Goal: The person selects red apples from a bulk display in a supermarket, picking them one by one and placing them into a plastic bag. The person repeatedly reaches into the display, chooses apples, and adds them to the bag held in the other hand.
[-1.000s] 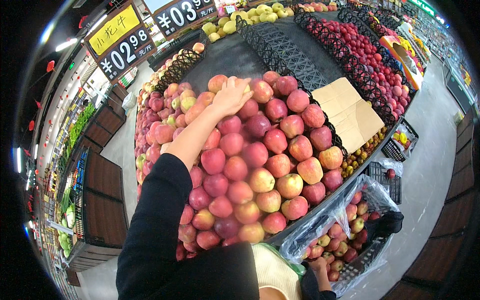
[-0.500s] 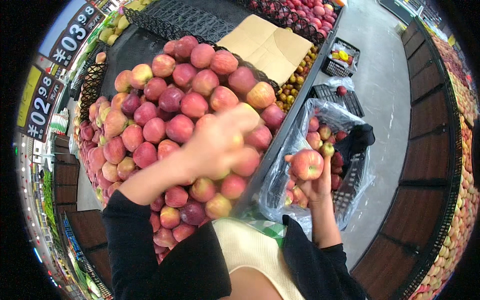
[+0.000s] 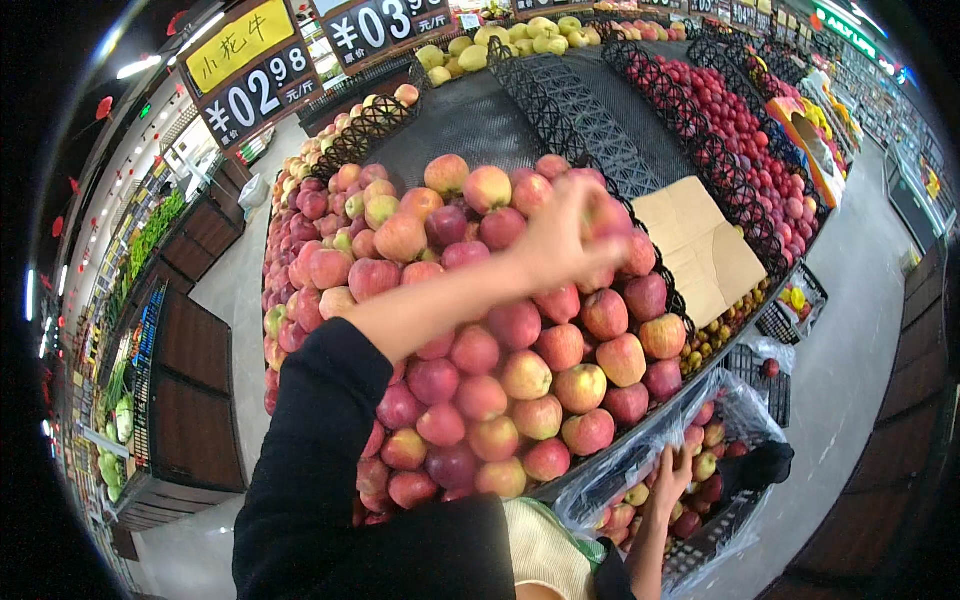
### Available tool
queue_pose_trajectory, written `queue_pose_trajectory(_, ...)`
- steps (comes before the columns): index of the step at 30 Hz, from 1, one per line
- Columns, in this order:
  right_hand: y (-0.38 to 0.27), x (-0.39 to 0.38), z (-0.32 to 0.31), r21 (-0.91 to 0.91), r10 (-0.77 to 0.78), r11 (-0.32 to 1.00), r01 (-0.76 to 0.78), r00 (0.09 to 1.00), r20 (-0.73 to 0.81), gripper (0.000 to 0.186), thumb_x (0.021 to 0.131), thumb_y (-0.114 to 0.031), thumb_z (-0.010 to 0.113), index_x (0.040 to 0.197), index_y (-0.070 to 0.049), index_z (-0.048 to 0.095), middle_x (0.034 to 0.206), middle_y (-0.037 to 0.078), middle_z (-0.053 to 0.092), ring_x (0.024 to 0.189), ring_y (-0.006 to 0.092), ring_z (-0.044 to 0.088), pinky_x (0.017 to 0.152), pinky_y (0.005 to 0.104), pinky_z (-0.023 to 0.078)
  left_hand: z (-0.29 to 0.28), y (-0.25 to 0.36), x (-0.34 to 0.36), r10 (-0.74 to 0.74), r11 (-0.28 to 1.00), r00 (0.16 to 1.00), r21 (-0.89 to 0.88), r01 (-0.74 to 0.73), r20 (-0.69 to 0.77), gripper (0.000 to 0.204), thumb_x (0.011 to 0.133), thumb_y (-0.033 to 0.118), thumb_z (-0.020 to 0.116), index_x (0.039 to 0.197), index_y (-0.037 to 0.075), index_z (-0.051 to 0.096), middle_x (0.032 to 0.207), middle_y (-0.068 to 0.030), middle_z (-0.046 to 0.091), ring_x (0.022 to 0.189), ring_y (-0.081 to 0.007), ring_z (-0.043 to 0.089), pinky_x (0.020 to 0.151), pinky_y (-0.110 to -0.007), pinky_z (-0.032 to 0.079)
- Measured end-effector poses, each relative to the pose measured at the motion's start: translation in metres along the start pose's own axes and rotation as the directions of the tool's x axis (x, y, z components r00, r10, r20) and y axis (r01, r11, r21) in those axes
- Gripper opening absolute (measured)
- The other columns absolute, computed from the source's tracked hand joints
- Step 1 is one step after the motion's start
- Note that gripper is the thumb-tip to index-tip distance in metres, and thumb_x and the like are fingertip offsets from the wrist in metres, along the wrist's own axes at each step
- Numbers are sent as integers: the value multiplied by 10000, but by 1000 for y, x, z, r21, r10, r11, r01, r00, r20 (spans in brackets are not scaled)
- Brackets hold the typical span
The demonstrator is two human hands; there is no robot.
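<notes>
A big heap of red and yellow apples (image 3: 480,350) fills the sloped stand in front of me. My left hand (image 3: 565,240), on a black-sleeved arm stretched across the heap, curls its fingers round a reddish apple (image 3: 608,215) near the heap's upper right edge. Low on the right, my right hand (image 3: 670,478) grips the rim of a clear plastic bag (image 3: 640,455). The bag hangs beside the stand with several apples (image 3: 702,440) inside it.
A flat cardboard sheet (image 3: 700,245) lies right of the heap. Black mesh dividers (image 3: 570,110) run behind it, with darker red apples (image 3: 740,120) and yellow fruit (image 3: 520,35) beyond. Price boards (image 3: 250,75) hang top left. A grey aisle floor (image 3: 860,330) runs along the right.
My left hand has gone from the lower part of the heap up to its top right edge. My right hand, which held an apple up half a second ago, now grips the bag rim.
</notes>
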State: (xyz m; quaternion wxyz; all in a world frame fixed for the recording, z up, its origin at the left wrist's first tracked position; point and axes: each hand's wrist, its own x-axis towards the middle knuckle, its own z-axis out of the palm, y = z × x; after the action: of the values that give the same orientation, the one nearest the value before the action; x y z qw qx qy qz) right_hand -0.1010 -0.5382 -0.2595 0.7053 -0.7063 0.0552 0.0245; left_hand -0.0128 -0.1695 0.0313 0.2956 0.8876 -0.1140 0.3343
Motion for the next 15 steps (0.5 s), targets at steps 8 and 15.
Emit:
queue_pose_trajectory(8,319,-69,-130,-667,287,737,-111,945,160,546,727,-371,770,1090,19,649,1065,261,677,942,436,667,836,496,535,-14,-153,100,-479,876,875,22,481,-68,685,825,505,727,1241,-29,623,1205,-246,675,1127,-340,662,971,-406,507)
queue_pose_trajectory(15,312,-75,-110,-208,423,899,-386,887,186,539,777,-50,720,1275,-16,514,1044,102,649,909,244,652,722,368,566,6,-178,104,-520,842,847,232,486,112,743,1010,574,356,1210,-80,645,1246,-321,624,1241,-439,565,1072,-439,414)
